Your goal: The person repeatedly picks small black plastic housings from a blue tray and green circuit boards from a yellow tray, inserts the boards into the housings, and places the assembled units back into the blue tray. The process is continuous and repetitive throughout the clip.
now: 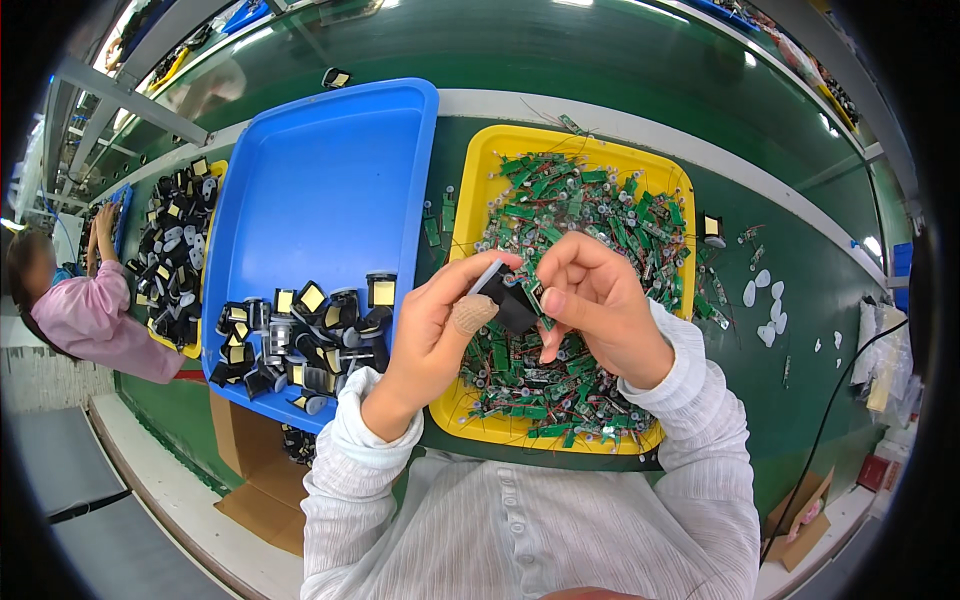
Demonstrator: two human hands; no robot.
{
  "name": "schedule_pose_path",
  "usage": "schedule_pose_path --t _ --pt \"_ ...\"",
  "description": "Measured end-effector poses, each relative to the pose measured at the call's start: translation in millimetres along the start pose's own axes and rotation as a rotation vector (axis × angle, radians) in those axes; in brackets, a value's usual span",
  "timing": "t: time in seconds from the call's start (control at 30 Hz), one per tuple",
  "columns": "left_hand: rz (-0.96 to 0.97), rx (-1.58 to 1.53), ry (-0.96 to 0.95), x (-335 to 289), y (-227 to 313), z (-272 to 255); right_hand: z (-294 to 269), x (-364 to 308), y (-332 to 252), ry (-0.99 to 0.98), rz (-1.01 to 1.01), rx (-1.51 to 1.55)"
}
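Observation:
My left hand (436, 318), with a tan bandage (473, 314) round its thumb, grips a black plastic housing (511, 302) by its pale end. Fingers bent, my right hand (608, 312) pinches a small green circuit board (536, 293) against the housing's right side. Whether the board sits inside the housing or only touches it, I cannot tell. Both hands are above a yellow tray (474, 190) heaped with green circuit boards (535, 190) that have thin wires. Left of it, a blue tray (330, 170) has several black housings with cream pads (312, 296) gathered at its near end.
A co-worker in a pink sleeve (105, 310) reaches over trays at the far left. White pieces (768, 330), loose boards and one black housing (712, 230) lie on the green bench right of the yellow tray. Cardboard boxes (262, 480) stand below, and a black cable (822, 430) hangs at right.

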State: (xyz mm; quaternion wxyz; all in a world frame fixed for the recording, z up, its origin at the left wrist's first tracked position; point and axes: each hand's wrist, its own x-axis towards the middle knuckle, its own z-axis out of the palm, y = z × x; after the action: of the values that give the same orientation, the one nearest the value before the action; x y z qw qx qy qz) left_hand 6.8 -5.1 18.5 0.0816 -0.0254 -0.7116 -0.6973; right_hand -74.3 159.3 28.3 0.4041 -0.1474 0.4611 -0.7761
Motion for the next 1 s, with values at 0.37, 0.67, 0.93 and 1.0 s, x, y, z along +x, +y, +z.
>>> schedule_pose_path --t 0.37,0.67,0.93,1.0 --pt "0.197 0.341 0.022 4.3 -0.3 -2.4 -2.1 -0.2 -1.4 -0.03 0.065 -0.164" --pt "0.321 0.525 0.069 4.5 2.1 -2.8 2.6 -1.2 6.6 -0.047 0.037 -0.094" --pt "0.316 0.409 -0.007 6.7 0.2 -3.4 7.7 -4.5 14.1 0.045 -0.186 -0.241" --pt "0.224 0.175 -0.03 9.6 -3.8 -0.2 11.4 -5.1 17.0 0.138 -0.309 -0.434"
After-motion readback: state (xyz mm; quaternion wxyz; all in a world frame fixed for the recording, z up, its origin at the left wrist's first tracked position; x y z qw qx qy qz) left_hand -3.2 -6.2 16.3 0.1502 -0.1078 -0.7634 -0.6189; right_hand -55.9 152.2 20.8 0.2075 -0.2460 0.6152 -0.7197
